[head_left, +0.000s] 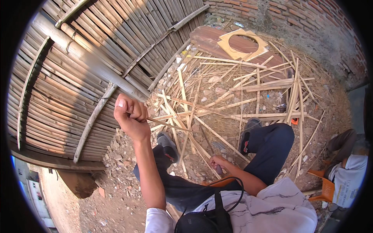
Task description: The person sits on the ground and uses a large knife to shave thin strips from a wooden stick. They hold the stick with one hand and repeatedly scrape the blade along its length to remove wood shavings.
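My left hand [132, 116] is raised in front of the bamboo wall, its fingers closed in a fist around one end of a thin bamboo strip [171, 126]. From the fist the strip slants down to the right, over the scattered pieces. Lower down, between my knees, my right hand [220, 161] grips a knife by its handle; its narrow dark blade [207, 140] points up and away from me. The strip's far end passes close to the blade tip; whether they touch I cannot tell. Several split bamboo strips [248, 86] lie criss-crossed on the ground beyond my feet.
A bamboo-pole wall [89, 105] rises on the left, a brick wall [287, 19] at the back. A yellow board with a round hole [224, 43] rests on a brown plank [206, 39]. At right, another person [351, 178] sits on an orange chair [327, 190]. Rubble covers the ground.
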The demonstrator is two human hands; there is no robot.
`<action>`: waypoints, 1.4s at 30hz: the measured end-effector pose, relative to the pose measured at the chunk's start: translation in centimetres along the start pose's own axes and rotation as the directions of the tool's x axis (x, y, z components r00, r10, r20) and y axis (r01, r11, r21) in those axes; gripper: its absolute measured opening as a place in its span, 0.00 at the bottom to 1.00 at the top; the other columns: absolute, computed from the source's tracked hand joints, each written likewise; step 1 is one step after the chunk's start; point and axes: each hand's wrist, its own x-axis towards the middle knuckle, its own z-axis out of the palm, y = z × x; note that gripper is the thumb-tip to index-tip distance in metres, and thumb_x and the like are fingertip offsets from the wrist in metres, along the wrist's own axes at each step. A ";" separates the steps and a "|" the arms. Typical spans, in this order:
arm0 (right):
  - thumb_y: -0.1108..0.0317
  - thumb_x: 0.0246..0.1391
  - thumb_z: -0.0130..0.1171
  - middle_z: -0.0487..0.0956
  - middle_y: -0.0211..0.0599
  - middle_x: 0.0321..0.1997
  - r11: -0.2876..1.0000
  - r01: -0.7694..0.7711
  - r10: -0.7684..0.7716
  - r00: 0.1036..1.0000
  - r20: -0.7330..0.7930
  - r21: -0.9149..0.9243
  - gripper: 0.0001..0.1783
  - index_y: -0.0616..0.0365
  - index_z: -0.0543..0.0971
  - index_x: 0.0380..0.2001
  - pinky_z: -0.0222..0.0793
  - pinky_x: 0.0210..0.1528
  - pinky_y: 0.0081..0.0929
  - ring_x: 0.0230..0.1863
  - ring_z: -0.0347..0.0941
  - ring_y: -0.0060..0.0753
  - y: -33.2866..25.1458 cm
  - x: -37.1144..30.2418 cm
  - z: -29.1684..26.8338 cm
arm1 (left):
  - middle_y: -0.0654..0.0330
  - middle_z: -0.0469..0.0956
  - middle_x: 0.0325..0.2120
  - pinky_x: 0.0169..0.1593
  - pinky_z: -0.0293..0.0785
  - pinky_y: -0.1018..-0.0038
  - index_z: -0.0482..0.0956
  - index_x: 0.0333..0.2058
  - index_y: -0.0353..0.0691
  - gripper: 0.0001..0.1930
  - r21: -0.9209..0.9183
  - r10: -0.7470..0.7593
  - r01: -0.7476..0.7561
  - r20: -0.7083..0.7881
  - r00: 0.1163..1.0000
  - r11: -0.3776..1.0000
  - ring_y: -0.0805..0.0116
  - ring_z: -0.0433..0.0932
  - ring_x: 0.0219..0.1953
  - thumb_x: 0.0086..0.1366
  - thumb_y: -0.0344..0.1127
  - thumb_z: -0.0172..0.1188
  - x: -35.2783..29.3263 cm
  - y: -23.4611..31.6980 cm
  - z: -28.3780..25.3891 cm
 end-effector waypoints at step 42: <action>0.65 0.64 0.66 0.86 0.45 0.38 0.651 0.756 -0.714 0.580 -0.392 -0.068 0.21 0.48 0.65 0.22 0.57 0.17 0.20 0.11 0.55 0.14 -23.7 -15.6 4.0 | 0.72 0.51 0.06 0.17 0.48 0.81 0.60 0.18 0.49 0.15 -0.486 0.592 -0.674 -0.338 0.732 0.556 0.83 0.46 0.08 0.65 0.28 0.46 -26.2 20.3 -22.8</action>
